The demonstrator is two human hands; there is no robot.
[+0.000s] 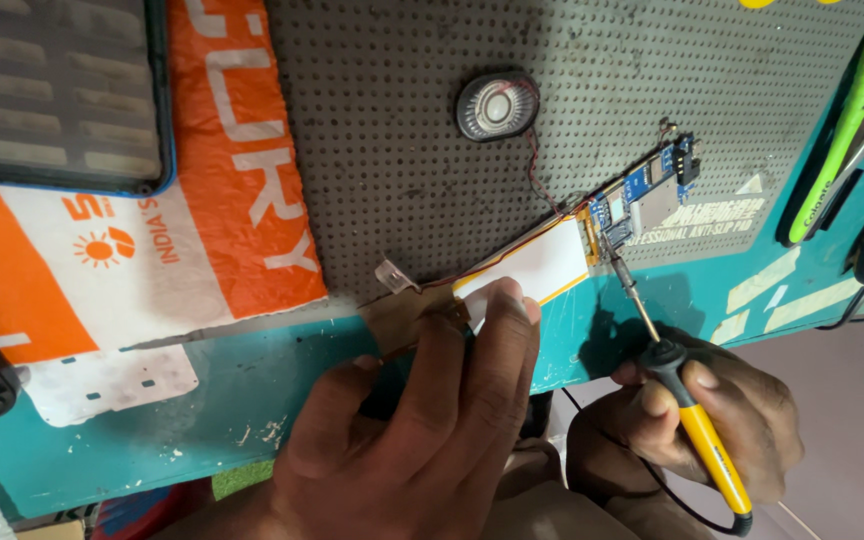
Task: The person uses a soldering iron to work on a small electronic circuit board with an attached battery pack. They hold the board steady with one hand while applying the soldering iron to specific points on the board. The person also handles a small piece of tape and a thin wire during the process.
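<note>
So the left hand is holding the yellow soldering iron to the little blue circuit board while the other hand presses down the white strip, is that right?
Not quite. The head view shows the right hand holding the yellow soldering iron to the little blue circuit board, while the left hand presses down the white strip.

We see a soldering iron (697,425) with a yellow handle and black grip. Small circuit board (652,190) is blue with a silver patch. The flat pack (542,265) is white, yellow-edged, with red and black wires (537,165) to a black-and-silver round speaker (497,106). Work mat (452,150) is dark grey, dotted, with a teal border. The printed bag (152,240) is orange and white. Tool handle (852,120) is lime green and black.
</note>
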